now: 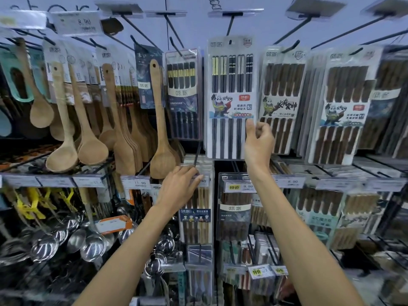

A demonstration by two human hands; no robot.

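My right fingers [250, 129] pinch black chopstick pack [231, 96] corner | left fingers [192, 173] apart, touching price tag [205, 183] | risk: tugging down tears pack on peg hook [229, 27] above.

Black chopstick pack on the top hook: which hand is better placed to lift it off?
Right. The right hand pinches the black chopstick pack at its lower right edge; the left hand sits lower, by a price tag.
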